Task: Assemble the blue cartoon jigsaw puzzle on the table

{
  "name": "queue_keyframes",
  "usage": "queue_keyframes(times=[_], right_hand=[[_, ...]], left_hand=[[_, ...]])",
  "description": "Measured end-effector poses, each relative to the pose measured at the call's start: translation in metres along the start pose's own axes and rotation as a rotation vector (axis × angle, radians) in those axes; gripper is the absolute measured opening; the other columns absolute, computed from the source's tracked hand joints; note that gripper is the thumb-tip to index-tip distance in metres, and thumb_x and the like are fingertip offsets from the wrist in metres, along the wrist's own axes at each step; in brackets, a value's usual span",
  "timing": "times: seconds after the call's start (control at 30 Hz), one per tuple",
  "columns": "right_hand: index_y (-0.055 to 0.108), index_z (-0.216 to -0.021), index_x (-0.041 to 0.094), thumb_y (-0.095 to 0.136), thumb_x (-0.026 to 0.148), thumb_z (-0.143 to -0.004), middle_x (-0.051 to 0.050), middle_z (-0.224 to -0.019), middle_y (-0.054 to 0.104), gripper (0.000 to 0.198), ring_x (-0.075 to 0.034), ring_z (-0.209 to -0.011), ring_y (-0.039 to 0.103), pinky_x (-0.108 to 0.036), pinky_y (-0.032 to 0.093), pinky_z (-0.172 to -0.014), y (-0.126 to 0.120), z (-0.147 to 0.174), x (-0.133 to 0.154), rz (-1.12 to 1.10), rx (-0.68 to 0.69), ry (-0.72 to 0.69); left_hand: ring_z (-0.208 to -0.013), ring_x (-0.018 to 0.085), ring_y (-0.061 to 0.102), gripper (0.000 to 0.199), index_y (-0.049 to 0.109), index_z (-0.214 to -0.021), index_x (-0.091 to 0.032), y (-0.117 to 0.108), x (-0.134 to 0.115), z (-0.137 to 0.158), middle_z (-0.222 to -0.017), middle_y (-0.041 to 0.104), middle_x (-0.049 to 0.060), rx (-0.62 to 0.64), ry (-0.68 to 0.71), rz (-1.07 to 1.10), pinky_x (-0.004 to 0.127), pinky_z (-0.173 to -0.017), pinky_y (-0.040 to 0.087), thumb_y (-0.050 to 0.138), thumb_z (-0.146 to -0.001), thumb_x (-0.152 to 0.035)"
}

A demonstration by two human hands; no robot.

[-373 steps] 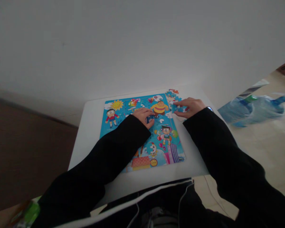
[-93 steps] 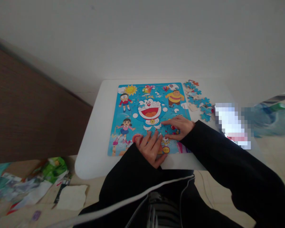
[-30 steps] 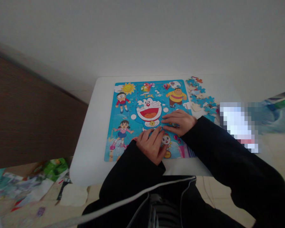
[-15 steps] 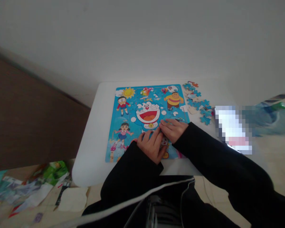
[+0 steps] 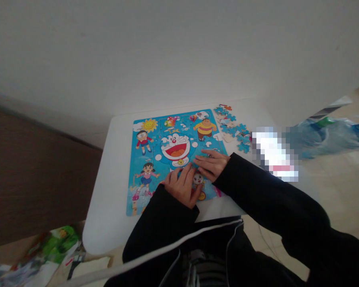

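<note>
A blue cartoon jigsaw puzzle point(image 5: 137, 167) lies flat on the white table point(image 5: 107, 199), with a big laughing blue-and-white cat figure in its middle. My left hand point(image 5: 182, 186) rests on the lower part of the puzzle, fingers stretched forward and thumb apart. Just to its right, my right hand point(image 5: 213, 164) lies over the right side with its fingers extended and slightly spread. Neither hand shows a piece in its fingers. Part of the picture under both hands is hidden. Several loose puzzle pieces point(image 5: 241, 130) are heaped beyond the puzzle's upper right corner.
A blurred-out bright phone-like object point(image 5: 273, 155) lies at the table's right. Clear plastic with blue and green parts point(image 5: 326, 133) is farther right. A wall point(image 5: 179, 52) rises behind, a dark brown panel point(image 5: 32, 171) stands left, and bags point(image 5: 60, 243) litter the floor.
The whole view has shifted and tilted, so the table appears farther left. My right hand's fingers have spread and drawn slightly away from my left hand, which stays on the puzzle.
</note>
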State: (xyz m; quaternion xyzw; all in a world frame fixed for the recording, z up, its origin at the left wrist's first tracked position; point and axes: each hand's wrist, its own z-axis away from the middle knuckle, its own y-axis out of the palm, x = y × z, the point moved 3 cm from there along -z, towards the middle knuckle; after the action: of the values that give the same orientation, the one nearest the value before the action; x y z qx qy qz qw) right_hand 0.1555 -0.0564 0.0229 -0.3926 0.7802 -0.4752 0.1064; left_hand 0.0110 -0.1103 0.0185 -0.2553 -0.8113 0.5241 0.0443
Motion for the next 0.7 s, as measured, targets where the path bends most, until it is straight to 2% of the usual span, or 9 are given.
queue_keyframes(times=[0.1,0.2,0.33,0.43,0.53,0.7], right_hand=[[0.068,-0.098,0.020,0.052,0.026,-0.081,-0.005,-0.091,0.070,0.024,-0.020,-0.085,0.063,-0.034,0.052,-0.075,-0.020,0.001,-0.032,0.033,-0.021,0.113],[0.066,-0.101,0.015,0.050,0.028,-0.081,-0.008,-0.090,0.070,0.028,-0.022,-0.082,0.063,-0.039,0.048,-0.080,-0.045,0.004,-0.077,0.227,-0.021,0.293],[0.063,-0.106,0.012,0.053,0.031,-0.077,-0.011,-0.091,0.069,0.036,-0.024,-0.083,0.063,-0.041,0.045,-0.082,-0.050,0.008,-0.117,0.369,0.120,0.385],[0.063,-0.106,0.014,0.053,0.033,-0.076,-0.010,-0.089,0.069,0.037,-0.024,-0.079,0.061,-0.040,0.045,-0.080,-0.039,0.010,-0.128,0.402,0.175,0.418],[0.064,-0.104,0.017,0.053,0.036,-0.076,-0.008,-0.085,0.069,0.035,-0.023,-0.077,0.058,-0.040,0.045,-0.077,-0.031,0.011,-0.133,0.409,0.153,0.421],[0.067,-0.099,0.018,0.055,0.035,-0.075,-0.008,-0.083,0.067,0.031,-0.023,-0.076,0.058,-0.040,0.046,-0.076,-0.033,0.009,-0.132,0.378,0.143,0.423]], left_hand=[[-0.096,0.027,0.051,0.042,0.058,-0.113,-0.013,0.000,0.000,0.001,-0.116,0.060,0.009,0.001,-0.017,0.022,0.040,-0.080,0.039,0.047,-0.082,-0.039],[-0.096,0.027,0.051,0.043,0.058,-0.114,-0.013,0.000,-0.001,0.000,-0.117,0.059,0.008,-0.008,-0.012,0.038,0.040,-0.080,0.040,0.048,-0.081,-0.038],[-0.093,0.026,0.053,0.041,0.061,-0.110,-0.016,-0.002,-0.001,0.000,-0.113,0.062,0.007,-0.048,-0.012,0.053,0.039,-0.078,0.040,0.052,-0.078,-0.039],[-0.091,0.027,0.054,0.043,0.062,-0.107,-0.018,-0.008,0.004,0.005,-0.109,0.063,0.007,-0.081,-0.048,0.031,0.040,-0.078,0.040,0.056,-0.072,-0.043],[-0.087,0.027,0.054,0.046,0.064,-0.105,-0.019,-0.016,0.016,0.016,-0.107,0.065,0.007,-0.127,-0.112,-0.021,0.039,-0.076,0.040,0.058,-0.068,-0.045],[-0.083,0.026,0.056,0.041,0.065,-0.101,-0.020,-0.027,0.036,0.038,-0.105,0.066,0.006,-0.155,-0.135,-0.109,0.038,-0.073,0.042,0.060,-0.067,-0.043]])
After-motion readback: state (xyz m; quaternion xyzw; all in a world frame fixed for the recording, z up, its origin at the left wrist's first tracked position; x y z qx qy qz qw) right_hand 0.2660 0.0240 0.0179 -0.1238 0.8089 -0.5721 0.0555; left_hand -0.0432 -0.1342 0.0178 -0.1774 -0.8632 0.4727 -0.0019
